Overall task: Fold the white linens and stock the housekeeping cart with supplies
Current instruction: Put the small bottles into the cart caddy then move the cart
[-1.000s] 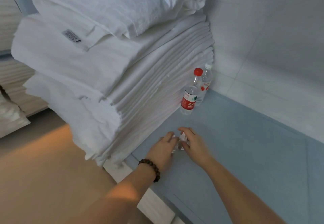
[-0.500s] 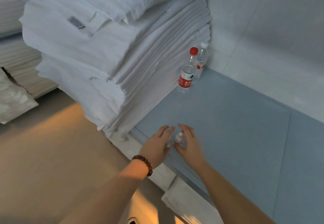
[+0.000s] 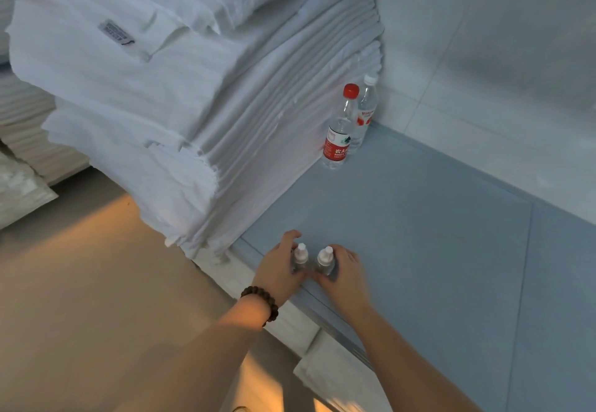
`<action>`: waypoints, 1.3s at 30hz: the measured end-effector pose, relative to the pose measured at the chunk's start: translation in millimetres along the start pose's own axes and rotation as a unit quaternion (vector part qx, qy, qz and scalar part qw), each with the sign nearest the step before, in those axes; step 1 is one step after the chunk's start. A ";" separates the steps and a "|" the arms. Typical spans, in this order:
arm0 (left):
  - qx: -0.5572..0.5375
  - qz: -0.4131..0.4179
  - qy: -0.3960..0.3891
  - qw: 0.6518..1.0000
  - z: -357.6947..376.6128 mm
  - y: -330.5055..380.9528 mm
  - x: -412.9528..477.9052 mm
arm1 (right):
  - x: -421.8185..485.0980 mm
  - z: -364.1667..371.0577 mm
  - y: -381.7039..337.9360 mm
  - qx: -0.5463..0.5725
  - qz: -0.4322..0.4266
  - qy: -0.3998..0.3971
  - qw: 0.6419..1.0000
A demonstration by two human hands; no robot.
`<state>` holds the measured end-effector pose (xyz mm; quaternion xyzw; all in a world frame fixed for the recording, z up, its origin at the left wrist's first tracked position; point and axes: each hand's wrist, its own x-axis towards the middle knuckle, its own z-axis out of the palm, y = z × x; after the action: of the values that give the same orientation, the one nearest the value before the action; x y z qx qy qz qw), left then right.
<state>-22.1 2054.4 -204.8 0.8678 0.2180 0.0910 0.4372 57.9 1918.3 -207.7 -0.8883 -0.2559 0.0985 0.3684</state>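
Two small clear bottles with white caps stand side by side near the front edge of the grey-blue surface (image 3: pixel 419 234). My left hand (image 3: pixel 279 271), with a bead bracelet at the wrist, grips the left small bottle (image 3: pixel 300 258). My right hand (image 3: pixel 346 274) grips the right small bottle (image 3: pixel 325 260). A tall stack of folded white linens (image 3: pixel 193 105) rises on the left part of the surface.
A water bottle with a red cap and red label (image 3: pixel 340 131) stands by the stack, with a second clear bottle (image 3: pixel 366 111) behind it against the white tiled wall (image 3: pixel 500 73). More white linens (image 3: pixel 22 141) lie at the far left above a wooden floor (image 3: pixel 80 298).
Both hands have drawn back toward the front edge of the surface, and the two small bottles now show upright between them.
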 end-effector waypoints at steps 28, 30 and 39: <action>0.017 -0.046 0.332 0.942 -218.6 132.3 -207.9 | -69.5 -90.8 -254.0 0.188 -0.318 -0.248 0.895; 0.022 -0.065 0.368 0.927 -233.1 134.0 -236.9 | -82.6 -84.4 -278.3 0.185 -0.346 -0.284 0.875; 0.105 -0.192 0.507 0.834 -294.8 143.0 -380.2 | -164.8 -42.7 -397.8 0.166 -0.486 -0.415 0.752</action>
<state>-419.9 2017.5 99.1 0.6817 0.5794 0.4088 0.1801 -218.7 2043.4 100.6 -0.4417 -0.7600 0.3058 0.3657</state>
